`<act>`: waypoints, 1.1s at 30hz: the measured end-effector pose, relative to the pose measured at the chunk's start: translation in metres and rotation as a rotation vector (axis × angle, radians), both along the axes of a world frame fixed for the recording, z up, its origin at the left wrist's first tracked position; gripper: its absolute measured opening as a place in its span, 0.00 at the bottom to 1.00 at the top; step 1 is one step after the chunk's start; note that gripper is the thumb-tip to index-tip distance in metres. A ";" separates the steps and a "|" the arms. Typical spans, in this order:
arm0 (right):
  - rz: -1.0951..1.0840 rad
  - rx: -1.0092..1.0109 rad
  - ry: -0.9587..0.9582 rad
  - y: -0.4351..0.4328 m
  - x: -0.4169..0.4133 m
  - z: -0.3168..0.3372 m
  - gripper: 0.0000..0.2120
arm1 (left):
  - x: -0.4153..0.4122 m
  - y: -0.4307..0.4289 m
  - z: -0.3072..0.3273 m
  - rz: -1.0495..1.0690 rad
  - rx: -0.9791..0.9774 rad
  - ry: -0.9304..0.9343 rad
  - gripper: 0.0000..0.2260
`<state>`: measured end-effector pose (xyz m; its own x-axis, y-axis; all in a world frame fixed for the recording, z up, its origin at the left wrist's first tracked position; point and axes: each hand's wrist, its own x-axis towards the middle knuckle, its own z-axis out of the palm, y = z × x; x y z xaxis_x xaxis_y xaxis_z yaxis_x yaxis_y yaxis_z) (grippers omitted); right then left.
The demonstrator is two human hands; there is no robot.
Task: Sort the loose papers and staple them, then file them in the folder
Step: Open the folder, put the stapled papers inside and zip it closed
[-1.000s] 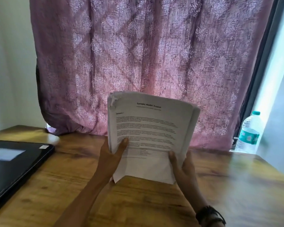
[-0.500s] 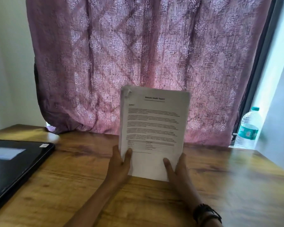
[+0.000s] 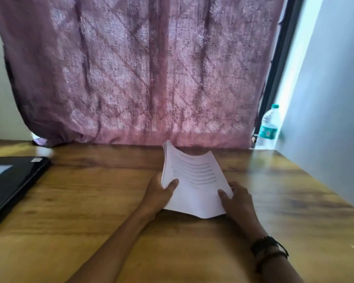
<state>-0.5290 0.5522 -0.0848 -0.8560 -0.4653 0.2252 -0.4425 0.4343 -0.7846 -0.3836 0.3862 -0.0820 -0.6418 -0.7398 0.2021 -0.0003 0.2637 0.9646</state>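
Note:
A stack of white printed papers lies tilted low over the wooden table, its far edge curling upward. My left hand grips the stack's left edge, thumb on the top sheet. My right hand holds the lower right corner, thumb pressed on the page. A dark band sits on my right wrist. I see neither a stapler nor a folder.
A black closed laptop rests at the left edge of the table. A clear water bottle with a teal label stands at the back right by the window. A purple patterned curtain hangs behind the table.
The stack stood upright in both hands facing me; now it has tipped back and down, close to the table surface. Both hands stay on it.

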 end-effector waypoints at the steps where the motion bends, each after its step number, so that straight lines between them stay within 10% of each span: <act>1: -0.030 -0.007 0.022 0.017 0.002 -0.001 0.18 | -0.002 0.013 -0.001 -0.020 -0.009 -0.019 0.13; 15: -0.297 0.253 0.251 0.063 0.044 0.018 0.23 | 0.028 0.052 0.018 0.055 -0.421 -0.486 0.29; 23: 0.318 -0.224 -0.321 -0.064 0.177 0.046 0.15 | 0.173 -0.020 0.055 0.547 -0.473 -0.310 0.19; 33: 0.794 -0.036 -0.566 -0.197 0.335 0.041 0.10 | 0.371 -0.152 0.072 0.975 -0.392 -0.895 0.25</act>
<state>-0.1938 0.3553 -0.0441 -0.2820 -0.9544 -0.0979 -0.1496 0.1445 -0.9781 -0.0122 0.2343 -0.0100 0.0779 -0.9516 0.2973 -0.9147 0.0504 0.4010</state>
